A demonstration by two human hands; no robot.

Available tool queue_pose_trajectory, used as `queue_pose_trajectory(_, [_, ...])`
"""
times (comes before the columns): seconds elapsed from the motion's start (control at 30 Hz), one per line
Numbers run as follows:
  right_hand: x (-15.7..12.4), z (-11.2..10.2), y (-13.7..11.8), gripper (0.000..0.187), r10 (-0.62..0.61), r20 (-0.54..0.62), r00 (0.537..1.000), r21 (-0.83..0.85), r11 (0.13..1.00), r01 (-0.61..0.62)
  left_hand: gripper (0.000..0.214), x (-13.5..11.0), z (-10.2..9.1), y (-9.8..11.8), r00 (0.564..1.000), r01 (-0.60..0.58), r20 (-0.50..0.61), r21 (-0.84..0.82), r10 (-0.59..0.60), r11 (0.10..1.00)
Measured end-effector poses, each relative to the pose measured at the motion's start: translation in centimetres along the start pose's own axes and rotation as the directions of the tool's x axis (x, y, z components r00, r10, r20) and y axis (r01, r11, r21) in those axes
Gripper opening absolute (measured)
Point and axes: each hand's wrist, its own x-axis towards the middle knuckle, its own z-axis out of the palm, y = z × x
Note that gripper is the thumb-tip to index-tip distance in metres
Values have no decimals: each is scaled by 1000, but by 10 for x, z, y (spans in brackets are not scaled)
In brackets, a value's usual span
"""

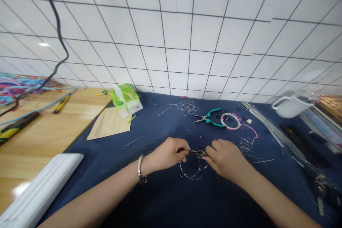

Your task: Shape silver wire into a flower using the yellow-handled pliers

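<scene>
My right hand (226, 156) is closed around dark-jawed pliers (198, 152), which point left toward my other hand. My left hand (172, 151), with a silver bangle on its wrist, pinches a thin wire ring (190, 177) near the tips of the pliers. The ring has small pink beads and little loops of wire, and hangs below both hands. Whether the jaws grip the wire is too small to make out. Beyond my right hand, teal-handled long-nose pliers (211, 118) lie with their jaws pointing left. A flower-shaped wire piece (187, 107) rests near the wall.
A white ring with pink cord (230, 121) and wire scraps (245, 146) lie right. Long wires in plastic (263, 123) and a white mug (291, 105) stand further right. Left are a green packet (125, 98), brown paper (109, 124), a white bar (42, 188) and a yellow cutter (61, 104).
</scene>
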Motion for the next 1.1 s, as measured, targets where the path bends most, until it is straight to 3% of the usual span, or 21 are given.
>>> queue_pose_trajectory(0.83, [-3,2,0,19,-41,-39,998,3,999,41,17,-1,2,-1,999,-53,-6,8,53,999])
queue_pose_trajectory(0.97, [-2,2,0,19,-26,-39,999,4,1000,26,16,0,2,-1,1000,-9,-4,-30,9,1000])
queue_pose_trajectory(1.1, [0,7,12,22,31,-73,997,11,999,-31,13,3,-1,-7,994,99,-28,-185,-106,978])
